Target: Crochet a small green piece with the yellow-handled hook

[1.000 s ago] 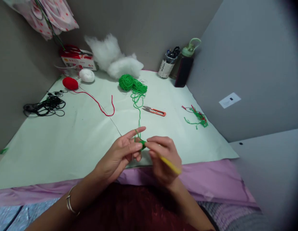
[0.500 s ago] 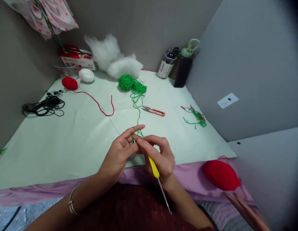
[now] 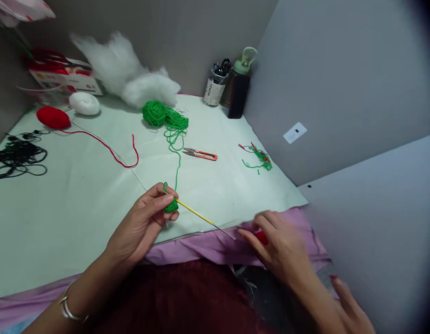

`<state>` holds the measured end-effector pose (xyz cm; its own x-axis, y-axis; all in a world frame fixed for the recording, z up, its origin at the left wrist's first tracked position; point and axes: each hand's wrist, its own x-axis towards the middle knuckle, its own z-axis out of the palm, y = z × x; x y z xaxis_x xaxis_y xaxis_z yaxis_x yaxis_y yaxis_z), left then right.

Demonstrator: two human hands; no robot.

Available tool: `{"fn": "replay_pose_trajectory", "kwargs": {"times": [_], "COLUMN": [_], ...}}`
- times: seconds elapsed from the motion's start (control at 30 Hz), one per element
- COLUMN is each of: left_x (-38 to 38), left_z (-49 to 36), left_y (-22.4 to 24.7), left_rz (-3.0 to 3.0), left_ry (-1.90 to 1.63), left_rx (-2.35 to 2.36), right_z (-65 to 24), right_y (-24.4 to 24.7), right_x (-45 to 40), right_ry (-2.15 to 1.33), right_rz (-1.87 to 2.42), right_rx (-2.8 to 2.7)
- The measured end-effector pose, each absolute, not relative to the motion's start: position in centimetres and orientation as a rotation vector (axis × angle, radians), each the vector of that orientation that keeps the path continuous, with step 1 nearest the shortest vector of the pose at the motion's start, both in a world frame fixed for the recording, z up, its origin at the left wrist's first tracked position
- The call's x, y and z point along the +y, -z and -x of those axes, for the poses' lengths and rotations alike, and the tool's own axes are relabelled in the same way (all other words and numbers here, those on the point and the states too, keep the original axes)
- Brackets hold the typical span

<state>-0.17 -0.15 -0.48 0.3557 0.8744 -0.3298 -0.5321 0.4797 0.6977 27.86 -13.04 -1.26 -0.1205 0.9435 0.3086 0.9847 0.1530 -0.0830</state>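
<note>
My left hand (image 3: 145, 222) pinches a small green crocheted piece (image 3: 171, 206) between thumb and fingers. A crochet hook (image 3: 196, 213) with a yellow handle stays with the piece, its bare metal end pointing right. From the work a green strand runs back to the green yarn ball (image 3: 154, 113). Over the pink cloth at the right, my right hand (image 3: 279, 239) curls around a red yarn ball (image 3: 262, 237); most of the ball is hidden behind the hand, which is slightly blurred.
Another person's hand (image 3: 350, 301) is at the lower right. Orange thread snips (image 3: 201, 154) and yarn scraps (image 3: 260, 157) lie on the table. Behind are white stuffing (image 3: 148, 88), a pen cup (image 3: 214, 91) and a bottle (image 3: 243, 67). Red yarn (image 3: 53, 118) and black cords (image 3: 22, 155) are leftward.
My right hand has let go of the hook and moved right to the red yarn ball. My left hand keeps the green piece and hook. The view has swung right.
</note>
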Motion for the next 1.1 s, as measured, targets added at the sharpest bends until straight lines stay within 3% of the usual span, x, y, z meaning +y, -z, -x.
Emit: {"fn": "replay_pose_trajectory", "kwargs": {"times": [0.17,0.33,0.5,0.6,0.77,0.97,1.1], "left_x": [-0.5,-0.4,-0.5,-1.0,-1.8,-2.2,-1.6], "left_z": [-0.4,-0.8,0.4,1.7,4.0,5.4,5.8], "left_y": [1.2,1.1,0.2,-0.1,0.0,0.0,-0.5], "left_rz": [-0.526,-0.537,-0.546,-0.523,-0.528,-0.466,-0.387], "left_ry": [-0.871,-0.871,-0.924,-0.922,-0.968,-0.999,-1.038], "left_rx": [0.734,0.730,0.705,0.648,0.623,0.639,0.606], "right_z": [-33.9,-33.7,-27.9,-22.5,-13.6,-6.8,-7.4], "right_y": [3.6,4.2,-0.4,-2.7,-3.7,-3.8,-4.0], "right_x": [-19.2,-18.7,-11.2,-4.2,8.6,18.6,17.2], "right_ry": [0.090,-0.064,-0.419,-0.817,-1.435,-1.297,-1.192], "right_rz": [2.363,2.077,1.756,1.431,1.229,1.319,1.238], "right_rx": [-2.142,-2.065,-1.697,-1.489,-1.664,-1.609,-1.592]}}
